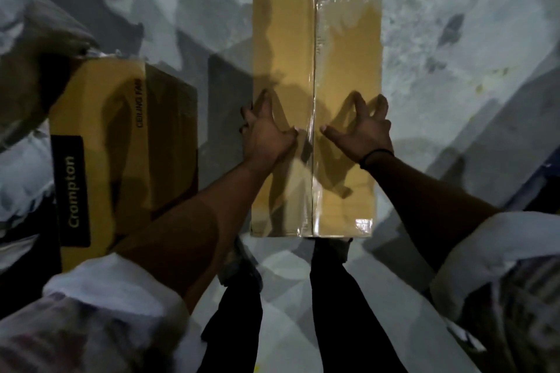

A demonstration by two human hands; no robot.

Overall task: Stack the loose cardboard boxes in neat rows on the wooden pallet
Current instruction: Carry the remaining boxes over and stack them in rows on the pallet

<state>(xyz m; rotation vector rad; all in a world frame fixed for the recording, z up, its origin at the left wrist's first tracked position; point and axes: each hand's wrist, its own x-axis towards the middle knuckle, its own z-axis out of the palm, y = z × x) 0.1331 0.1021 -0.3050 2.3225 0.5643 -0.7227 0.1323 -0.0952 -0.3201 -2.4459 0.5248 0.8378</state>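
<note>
Cardboard box [315,39] on floor [454,39], left hand [266,133] and right hand [360,130] splayed on its top, Crompton box [106,145] close at left

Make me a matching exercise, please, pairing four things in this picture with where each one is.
Things:
1. plain box
2. Crompton box
3. left hand
4. black wristband

Places:
A. round the right wrist
B. at the left of the view
C. in the middle of the view
D. over the plain box's left half

Pairs: 1-C, 2-B, 3-D, 4-A.
</note>
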